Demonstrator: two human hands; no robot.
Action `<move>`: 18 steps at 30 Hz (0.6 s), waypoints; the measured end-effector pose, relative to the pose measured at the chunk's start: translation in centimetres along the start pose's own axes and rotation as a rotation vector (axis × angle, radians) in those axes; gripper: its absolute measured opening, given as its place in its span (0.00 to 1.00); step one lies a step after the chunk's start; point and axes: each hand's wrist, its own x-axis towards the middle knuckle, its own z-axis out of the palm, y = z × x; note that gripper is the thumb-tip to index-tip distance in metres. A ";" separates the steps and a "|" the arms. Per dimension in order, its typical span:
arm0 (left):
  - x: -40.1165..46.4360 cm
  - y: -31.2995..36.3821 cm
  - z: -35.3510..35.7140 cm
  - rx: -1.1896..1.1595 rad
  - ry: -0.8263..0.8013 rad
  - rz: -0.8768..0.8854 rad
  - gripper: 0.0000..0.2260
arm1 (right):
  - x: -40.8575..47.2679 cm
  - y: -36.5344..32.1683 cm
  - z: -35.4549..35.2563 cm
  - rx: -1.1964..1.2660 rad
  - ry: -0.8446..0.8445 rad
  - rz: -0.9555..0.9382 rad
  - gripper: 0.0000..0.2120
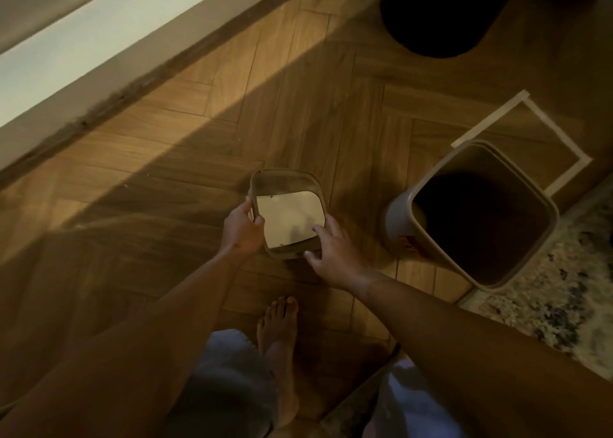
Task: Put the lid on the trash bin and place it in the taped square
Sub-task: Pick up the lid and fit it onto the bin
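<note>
Lid (288, 213) of the bin is held at the centre of the frame, just above the wooden floor (166, 145). Its left edge is gripped by the left hand (241, 228), whose fingers are closed around the rim. The right hand (331, 255) is set against the lid's lower right corner, fingers spread on the rim. The trash bin (477, 218) is seen uncovered at the right, its far side overlapping the taped square (517, 139).

- Wooden herringbone floor (282, 106), crossed diagonally by a band of light.
- Pale wall (66, 49) with dark skirting board (159, 69), upper left.
- Speckled rug (564, 288), right edge.
- Dark round object (444, 13), top.
</note>
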 end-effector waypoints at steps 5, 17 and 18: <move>0.2 2.8 0.0 0.056 -0.035 -0.112 0.20 | -2.2 -1.8 -1.8 0.003 -0.003 -0.109 0.29; -2.8 12.2 -1.5 0.090 -0.126 -0.001 0.04 | -8.0 -4.6 -8.3 0.076 0.268 -0.231 0.13; -3.0 12.7 -1.8 0.164 -0.118 0.071 0.07 | -8.6 -4.7 -9.3 0.116 0.311 -0.227 0.13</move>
